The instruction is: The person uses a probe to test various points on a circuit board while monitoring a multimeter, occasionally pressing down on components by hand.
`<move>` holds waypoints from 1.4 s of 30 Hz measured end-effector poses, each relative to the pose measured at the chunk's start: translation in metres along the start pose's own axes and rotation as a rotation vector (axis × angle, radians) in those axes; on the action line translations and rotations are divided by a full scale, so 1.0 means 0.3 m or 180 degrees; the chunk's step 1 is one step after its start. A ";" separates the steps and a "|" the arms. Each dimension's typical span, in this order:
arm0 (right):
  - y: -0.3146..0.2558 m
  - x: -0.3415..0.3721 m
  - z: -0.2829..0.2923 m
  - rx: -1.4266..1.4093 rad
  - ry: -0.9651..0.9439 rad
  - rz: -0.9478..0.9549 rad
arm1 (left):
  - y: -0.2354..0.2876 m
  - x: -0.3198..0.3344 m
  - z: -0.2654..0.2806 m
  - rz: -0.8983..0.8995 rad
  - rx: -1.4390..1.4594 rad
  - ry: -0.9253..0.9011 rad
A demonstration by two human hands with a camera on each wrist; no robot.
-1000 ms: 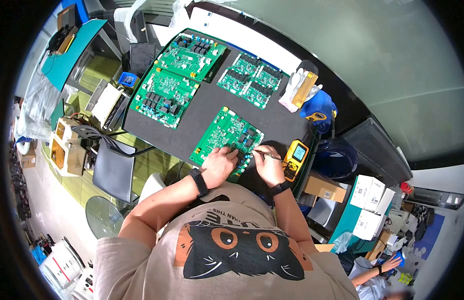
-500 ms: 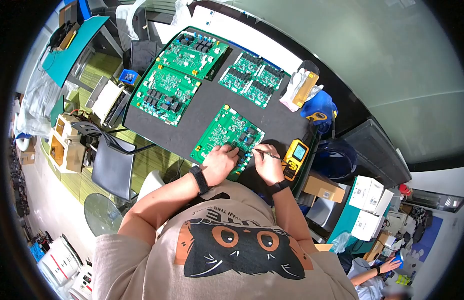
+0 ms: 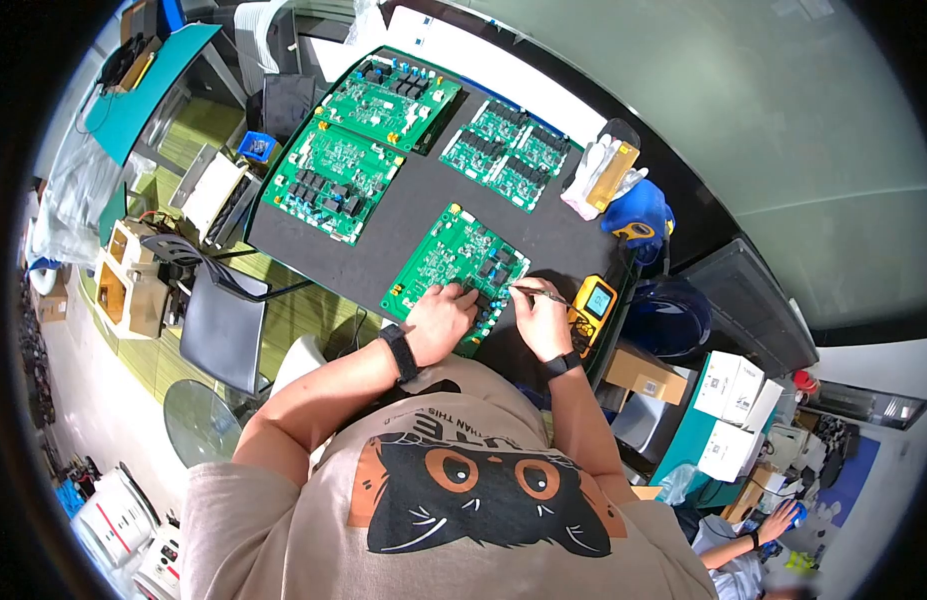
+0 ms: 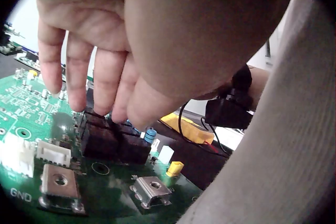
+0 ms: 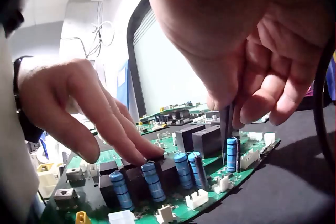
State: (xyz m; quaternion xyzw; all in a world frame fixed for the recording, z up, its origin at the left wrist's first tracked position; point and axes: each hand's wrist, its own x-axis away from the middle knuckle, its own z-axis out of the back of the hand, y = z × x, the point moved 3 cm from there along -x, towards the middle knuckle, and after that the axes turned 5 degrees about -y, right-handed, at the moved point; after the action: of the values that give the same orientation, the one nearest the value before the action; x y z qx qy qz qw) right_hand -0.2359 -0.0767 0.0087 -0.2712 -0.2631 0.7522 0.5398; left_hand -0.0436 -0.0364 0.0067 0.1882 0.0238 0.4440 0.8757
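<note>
A green circuit board lies on the dark mat before me, carrying black relays and upright blue cylindrical components. My left hand rests on its near part, fingers loosely extended, with the fingertips on black relays. My right hand is at the board's right edge and pinches dark, slim tweezers between thumb and fingers. Pointing down, the tweezers' tip is right beside a blue component near the board's edge.
Larger green boards lie at the table's left, and several smaller boards at the back. A yellow handheld meter sits right of my right hand. Gloves and a blue object are at the far right edge.
My right hand has moved slightly away from me along the board's right edge, taking the tweezers with it. My left hand stays on the relays.
</note>
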 end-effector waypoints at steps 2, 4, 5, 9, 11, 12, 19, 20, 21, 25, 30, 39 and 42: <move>-0.009 -0.007 -0.004 0.0089 -0.0028 0.0153 | 0.001 0.003 -0.001 -0.0028 -0.0041 0.0079; -0.011 -0.012 -0.007 0.0093 -0.0065 0.0155 | -0.002 0.005 -0.006 -0.0035 -0.0061 0.0104; -0.012 -0.013 -0.008 0.0101 -0.0099 0.0157 | -0.001 0.007 -0.007 -0.0044 -0.0080 0.0131; -0.009 -0.027 -0.009 0.0184 -0.0154 0.0180 | -0.004 0.003 -0.009 0.0009 -0.0074 0.0087; -0.011 -0.031 -0.008 0.0153 -0.0272 0.0081 | -0.006 0.006 -0.016 0.0027 -0.0016 0.0102; -0.012 -0.033 -0.010 0.0152 -0.0280 0.0081 | -0.006 0.008 -0.018 0.0033 -0.0011 0.0100; -0.039 -0.031 -0.008 0.0242 -0.0253 0.0098 | -0.008 0.008 -0.020 0.0013 -0.0051 0.0199; -0.042 -0.029 -0.007 0.0267 -0.0223 0.0136 | -0.008 0.008 -0.021 0.0014 -0.0031 0.0153; -0.040 -0.026 -0.008 0.0269 -0.0232 0.0135 | -0.008 0.008 -0.022 0.0018 -0.0023 0.0153; -0.026 -0.022 -0.019 0.0303 -0.0202 0.0201 | -0.009 0.013 -0.022 0.0013 -0.0020 0.0181; -0.016 -0.022 -0.023 0.0270 -0.0226 0.0225 | -0.011 0.027 -0.021 0.0037 0.0068 0.0308; -0.022 0.000 -0.022 0.0368 -0.0251 0.0316 | 0.006 0.067 -0.008 0.0032 0.0023 0.0141; -0.026 -0.001 -0.026 0.0453 -0.0237 0.0398 | 0.009 0.075 -0.001 0.0006 0.0143 0.0194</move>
State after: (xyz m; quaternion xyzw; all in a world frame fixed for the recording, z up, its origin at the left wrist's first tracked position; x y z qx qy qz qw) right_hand -0.2251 -0.0739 0.0085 -0.2199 -0.2116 0.8107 0.4996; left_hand -0.0321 -0.0173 0.0102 0.1942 0.0603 0.4497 0.8697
